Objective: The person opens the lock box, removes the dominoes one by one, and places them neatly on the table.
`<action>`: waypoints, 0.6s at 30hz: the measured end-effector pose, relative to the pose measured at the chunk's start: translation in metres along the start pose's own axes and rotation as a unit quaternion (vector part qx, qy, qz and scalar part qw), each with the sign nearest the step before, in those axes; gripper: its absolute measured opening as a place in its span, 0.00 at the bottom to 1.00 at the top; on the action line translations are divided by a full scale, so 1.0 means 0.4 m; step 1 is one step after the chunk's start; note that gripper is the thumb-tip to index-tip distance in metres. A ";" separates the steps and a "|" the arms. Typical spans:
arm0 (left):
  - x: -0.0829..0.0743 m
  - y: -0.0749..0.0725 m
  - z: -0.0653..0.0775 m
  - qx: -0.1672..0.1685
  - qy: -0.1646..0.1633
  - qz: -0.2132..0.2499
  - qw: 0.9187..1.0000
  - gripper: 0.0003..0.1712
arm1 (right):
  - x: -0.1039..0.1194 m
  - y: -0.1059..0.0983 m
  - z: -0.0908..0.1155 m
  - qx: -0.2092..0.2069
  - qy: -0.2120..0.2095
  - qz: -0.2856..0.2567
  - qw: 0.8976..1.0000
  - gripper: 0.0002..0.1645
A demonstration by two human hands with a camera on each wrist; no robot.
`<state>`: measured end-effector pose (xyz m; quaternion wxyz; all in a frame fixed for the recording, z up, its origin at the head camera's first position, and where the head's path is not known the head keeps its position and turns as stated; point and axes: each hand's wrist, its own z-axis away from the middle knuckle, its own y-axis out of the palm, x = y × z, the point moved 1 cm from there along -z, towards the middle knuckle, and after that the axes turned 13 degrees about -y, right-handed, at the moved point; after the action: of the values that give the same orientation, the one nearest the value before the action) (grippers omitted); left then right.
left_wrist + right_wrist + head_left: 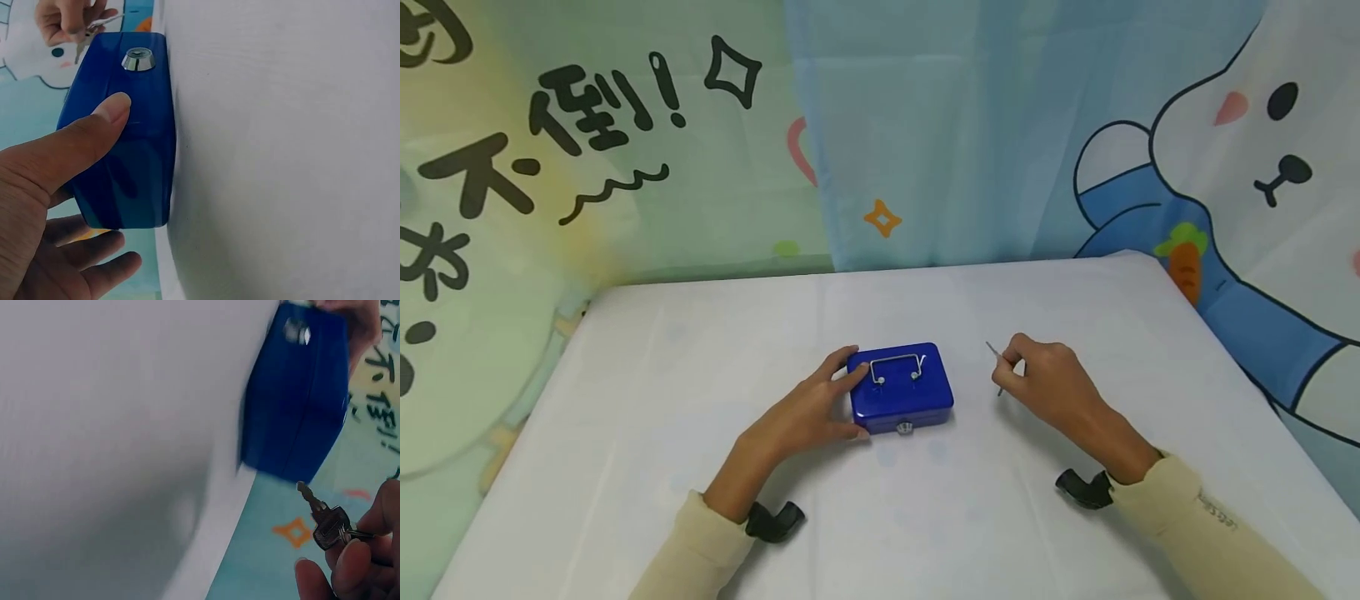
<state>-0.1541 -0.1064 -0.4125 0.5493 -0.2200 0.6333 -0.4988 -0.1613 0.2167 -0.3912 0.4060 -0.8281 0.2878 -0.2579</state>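
In the right hand we see fingers pinching a dark-headed key (we cannot count any others), while the left hand spreads its fingers against one glossy blue box, long axis crosswise on the white desk, its single silver lock facing us, one wire handle on top

Cartoon backdrop up top, white table below!
Over on the right, a white cartoon animal dressed in blue, a carrot (green-topped, mind you) against that blue; mid-backdrop sits an orange star, and out left, bold black lettering!
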 end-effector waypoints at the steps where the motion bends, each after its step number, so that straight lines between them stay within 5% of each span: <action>1: 0.001 0.000 0.000 0.003 -0.002 0.000 1.000 0.53 | 0.014 0.006 -0.003 0.008 0.001 -0.006 1.000 0.05; 18: 0.001 0.012 -0.006 -0.010 -0.007 0.008 1.000 0.54 | 0.184 0.077 -0.017 0.119 0.043 -0.127 0.984 0.10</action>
<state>-0.1553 -0.1038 -0.4172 0.5555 -0.2240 0.6360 -0.4866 -0.1223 0.1470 -0.3983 0.4533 -0.7917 0.1646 -0.3751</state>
